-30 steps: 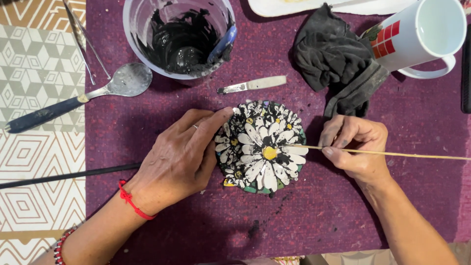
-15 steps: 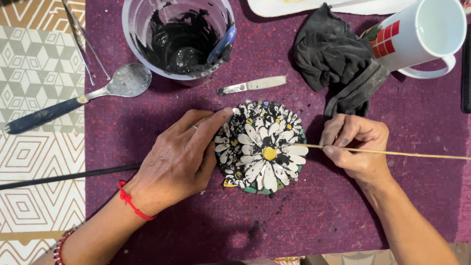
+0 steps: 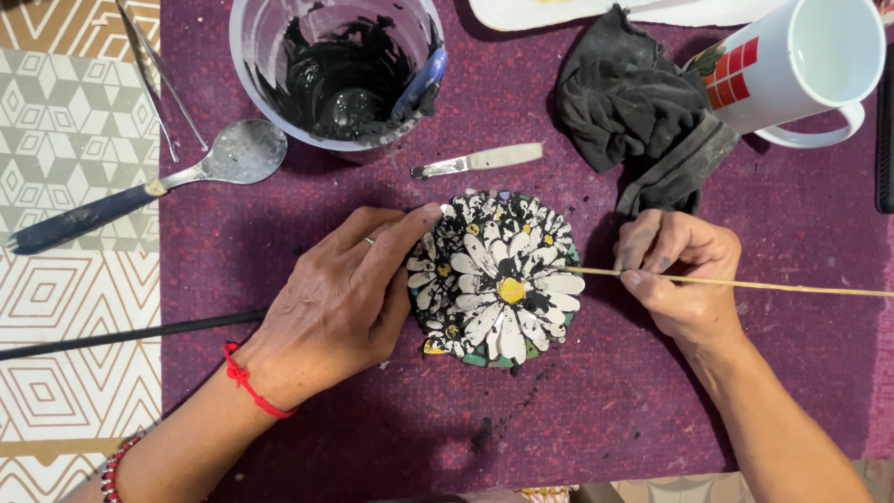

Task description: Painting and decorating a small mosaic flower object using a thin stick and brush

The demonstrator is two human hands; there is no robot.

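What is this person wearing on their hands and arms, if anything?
Both forearms are bare, with no sleeves or gloves in view. The left hand has a thin ring on one finger and a red string bracelet knotted round the wrist; further up that arm sits a red beaded bracelet. The right hand shows no jewellery, and its fingertips carry dark smudges.
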